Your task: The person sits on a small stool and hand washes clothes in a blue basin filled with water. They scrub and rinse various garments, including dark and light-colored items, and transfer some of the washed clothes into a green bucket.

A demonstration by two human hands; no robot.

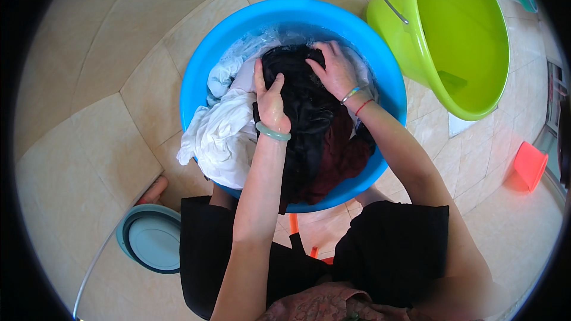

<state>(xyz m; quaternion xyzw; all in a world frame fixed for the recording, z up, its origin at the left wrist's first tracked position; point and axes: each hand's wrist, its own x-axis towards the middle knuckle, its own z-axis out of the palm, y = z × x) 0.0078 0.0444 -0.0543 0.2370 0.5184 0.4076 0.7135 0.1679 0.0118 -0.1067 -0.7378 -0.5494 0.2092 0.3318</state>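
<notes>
A large blue basin (199,65) holds wet laundry in water. My left hand (272,102) lies against a black garment (294,92) in its middle, with the visible fingers stretched and apart. At the far right of that garment, my right hand (338,71) grips its wet cloth between thumb and fingers; some fingertips are hidden in the folds. White clothes (223,137) are heaped on the left and hang over the basin's rim. A dark red garment (345,154) lies on the near right.
A lime-green bucket (410,41) with a metal handle and water inside stands at the far right. On the left floor sits a grey-green collapsible basin (153,241). A pink-red plastic object (529,166) is on the right floor. Beige tiles (143,83) surround the basin.
</notes>
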